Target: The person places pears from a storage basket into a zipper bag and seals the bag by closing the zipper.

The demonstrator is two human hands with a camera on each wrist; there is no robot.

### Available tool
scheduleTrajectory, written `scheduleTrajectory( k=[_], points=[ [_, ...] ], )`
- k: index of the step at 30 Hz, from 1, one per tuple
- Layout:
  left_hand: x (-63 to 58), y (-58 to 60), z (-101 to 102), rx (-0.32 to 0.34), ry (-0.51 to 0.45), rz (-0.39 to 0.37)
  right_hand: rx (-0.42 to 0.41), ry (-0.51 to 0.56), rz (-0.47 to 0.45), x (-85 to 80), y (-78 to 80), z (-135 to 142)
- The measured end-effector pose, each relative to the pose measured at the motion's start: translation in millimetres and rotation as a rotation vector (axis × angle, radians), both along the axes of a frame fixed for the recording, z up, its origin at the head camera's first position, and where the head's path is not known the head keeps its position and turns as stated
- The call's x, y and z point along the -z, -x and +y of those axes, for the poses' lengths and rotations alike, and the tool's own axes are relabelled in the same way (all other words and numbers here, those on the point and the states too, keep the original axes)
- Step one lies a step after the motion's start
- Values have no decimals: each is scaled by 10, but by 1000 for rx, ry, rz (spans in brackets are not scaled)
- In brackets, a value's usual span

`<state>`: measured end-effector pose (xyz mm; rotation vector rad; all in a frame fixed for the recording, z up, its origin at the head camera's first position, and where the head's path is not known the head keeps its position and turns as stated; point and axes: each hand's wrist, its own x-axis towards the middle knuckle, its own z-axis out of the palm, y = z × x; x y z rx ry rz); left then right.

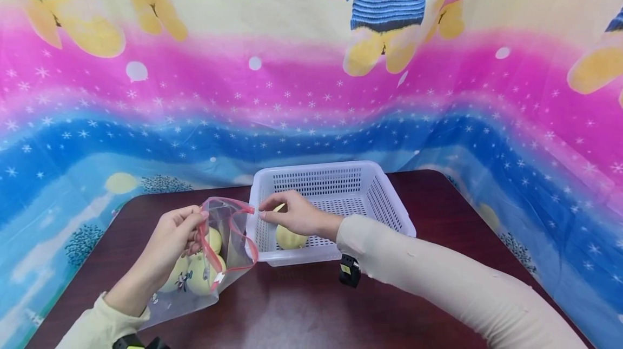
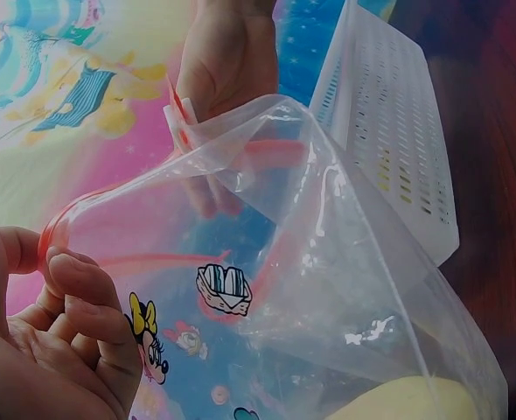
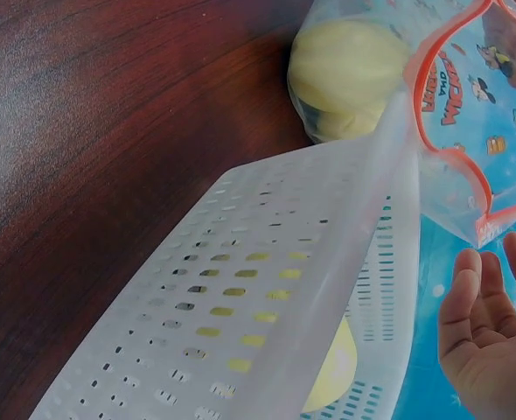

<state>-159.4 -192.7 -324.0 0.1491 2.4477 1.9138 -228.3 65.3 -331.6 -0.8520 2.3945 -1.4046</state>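
Note:
My left hand (image 1: pixel 167 243) pinches the red-edged rim of a clear zip bag (image 1: pixel 233 254), and the bag's mouth gapes. Cartoon prints show on the plastic in the left wrist view. Several pale yellow round fruits (image 3: pixel 350 74) lie inside the bag. Over the left side of a white plastic basket (image 1: pixel 336 254), my right hand (image 1: pixel 299 213) is held with thumb and fingers parted, nothing between them. Its fingertips are close to the far corner of the bag's rim. Beneath that hand, a pale yellow fruit (image 1: pixel 291 238) sits in the basket; the hand partly hides yellow behind it.
Both the bag and the basket are on a dark red-brown table (image 1: pixel 311 305). A printed cloth (image 1: pixel 311 94) with bears and snowflakes hangs behind the table and along its sides. The basket's left wall stands right beside the bag's mouth.

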Motion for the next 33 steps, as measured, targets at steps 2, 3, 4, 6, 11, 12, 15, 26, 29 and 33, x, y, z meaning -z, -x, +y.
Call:
scheduleTrajectory(
  k=[2,3,4,6,11,12,15,26,29,33],
  points=[
    [2,-1,3,1,-3,-1,1,2,-2,2,9,14],
    [3,-2,4,2,-5,-1,0,2,-4,4,13,21],
    [4,-2,5,3,-8,-1,-1,2,-5,9,21,26],
    [6,-3,6,4,-11,0,-2,-3,-8,13,32,32],
    [12,-5,3,5,-17,-1,14,-17,-13,34,57,50],
    [13,-4,3,6,-18,-1,17,-17,-14,46,68,55],
    [17,-2,2,9,-14,0,25,-18,-20,71,87,73],
    [29,9,1,7,-15,-7,80,-41,-75,145,129,128],
    [33,9,-1,7,-19,-5,105,-65,-85,163,127,135],
    [35,8,1,10,-16,-4,119,-107,-74,199,116,151]
  ],
)
